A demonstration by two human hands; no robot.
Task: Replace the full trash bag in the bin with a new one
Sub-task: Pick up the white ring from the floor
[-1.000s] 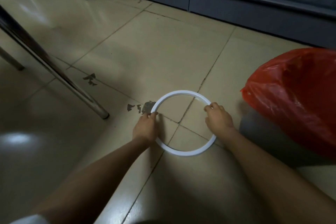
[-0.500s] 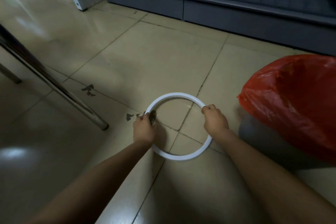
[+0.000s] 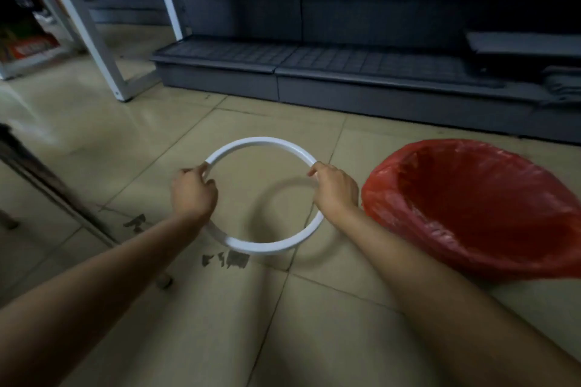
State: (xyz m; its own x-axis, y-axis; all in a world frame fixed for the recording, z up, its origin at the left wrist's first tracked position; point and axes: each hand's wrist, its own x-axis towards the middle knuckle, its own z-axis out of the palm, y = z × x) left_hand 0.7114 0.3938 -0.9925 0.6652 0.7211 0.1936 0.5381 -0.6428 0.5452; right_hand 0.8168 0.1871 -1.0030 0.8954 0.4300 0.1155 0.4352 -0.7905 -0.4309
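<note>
grey shelving (image 3: 361, 72) runs along the back of the tiled floor (image 3: 220, 339). to the right sits the bin, lined with a red trash bag (image 3: 471, 210), its mouth gaping toward us. just left of it a white ring (image 3: 261, 142) is lifted clear of the floor, its shadow beneath. the left hand (image 3: 193, 195) is clenched on the ring's left side, the right hand (image 3: 336, 190) on its right.

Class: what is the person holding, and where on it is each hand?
A white plastic ring: left hand on its left side, right hand on its right side.
</note>
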